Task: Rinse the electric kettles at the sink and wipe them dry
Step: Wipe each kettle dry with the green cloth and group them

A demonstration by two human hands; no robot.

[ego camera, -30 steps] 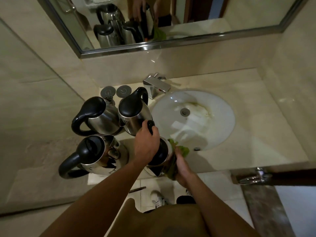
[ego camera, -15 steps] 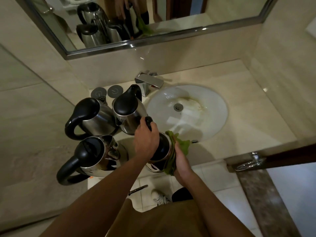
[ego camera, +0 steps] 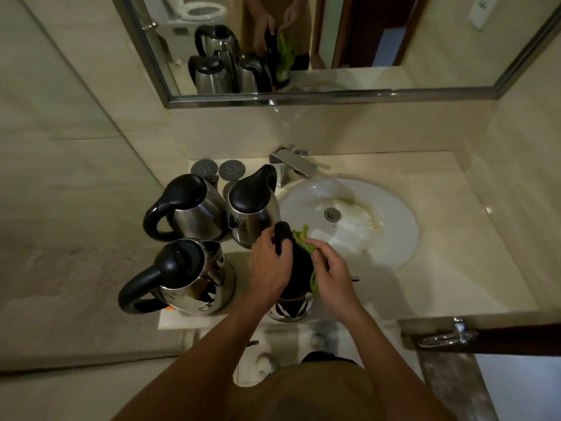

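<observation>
We are steadying the kettle (ego camera: 293, 278) by its handle, left hand (ego camera: 268, 267) gripping, while our right hand (ego camera: 329, 270) is pinching the cloth (ego camera: 302, 238) against its lid, drying; three kettles (ego camera: 194, 214) waiting at nine o'clock.

Beige tiled walls (ego camera: 76, 123) enclose a marble counter (ego camera: 440, 238) under a metal-framed mirror (ego camera: 364, 34), dimly lit.
</observation>
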